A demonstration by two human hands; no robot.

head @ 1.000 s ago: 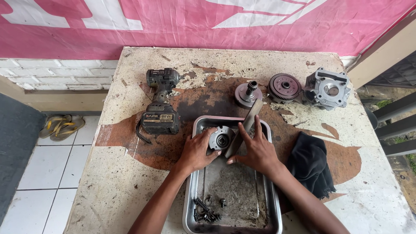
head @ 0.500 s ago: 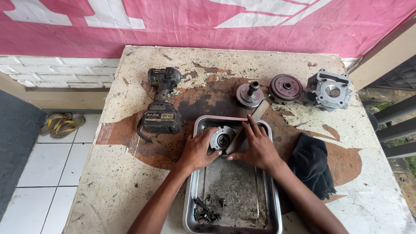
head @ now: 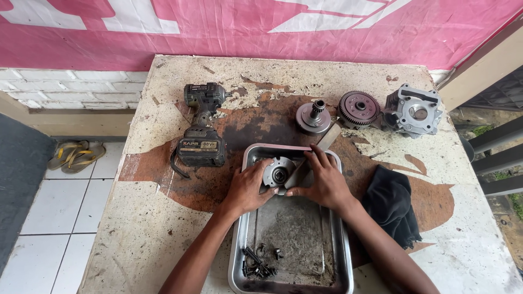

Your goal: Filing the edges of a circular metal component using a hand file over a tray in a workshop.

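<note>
My left hand (head: 249, 188) grips a round grey metal engine part (head: 278, 172) at the far end of a steel tray (head: 338, 256). My right hand (head: 324, 181) holds a flat metal scraper (head: 322, 144) whose blade slants down against that part, its upper end poking past the tray's far rim. Both hands meet over the tray's far end. Several dark bolts and small bits (head: 257, 262) lie in the tray's near left corner.
A black cordless impact wrench (head: 200, 132) lies left of the tray. Beyond the tray sit a clutch hub (head: 312, 115), a toothed gear (head: 359, 108) and a grey cylinder block (head: 414, 110). A black rag (head: 392, 204) lies to the right. Sandals (head: 75, 155) rest on the tiled floor.
The scraper's upper end has dropped lower and my right hand has slid closer to the round part. My left hand has stayed on the part.
</note>
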